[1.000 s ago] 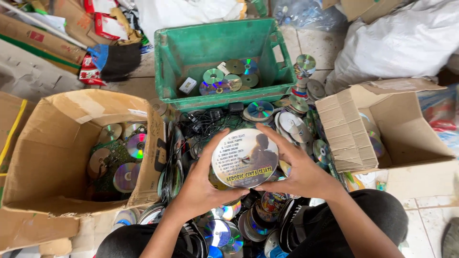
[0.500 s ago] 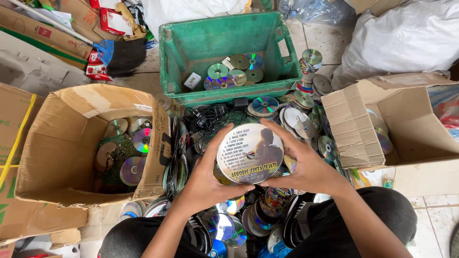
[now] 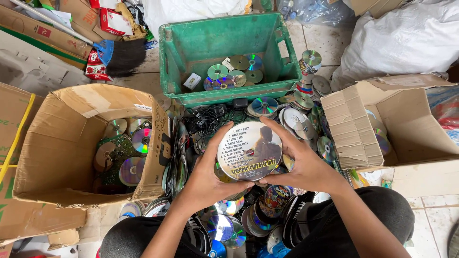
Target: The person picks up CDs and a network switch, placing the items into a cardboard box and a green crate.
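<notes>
My left hand (image 3: 206,179) and right hand (image 3: 302,165) are both closed around a stack of discs (image 3: 248,152), palms cupping its edges and fingers curled over the rim, the printed top disc facing up at me; the stack sits between my knees, above the loose heap of discs (image 3: 229,224) on the floor. To do this well, I judge I should keep the pressure even on both sides and the stack level, since thin discs slide easily off one another; a thumb kept over the top would steady it.

Just beyond my fingers lie black cables (image 3: 210,117) and more scattered discs; farther off stands a green plastic crate (image 3: 177,52) with a few discs on its bottom. To the left an open cardboard box (image 3: 52,143) holds discs and a green circuit board (image 3: 114,162); to the right a second cardboard box (image 3: 354,129) has discs showing inside it. Far left lies a dark brush (image 3: 124,55) among flattened cartons; far right a white sack (image 3: 406,38) rests on the pale tiled floor (image 3: 430,191).
</notes>
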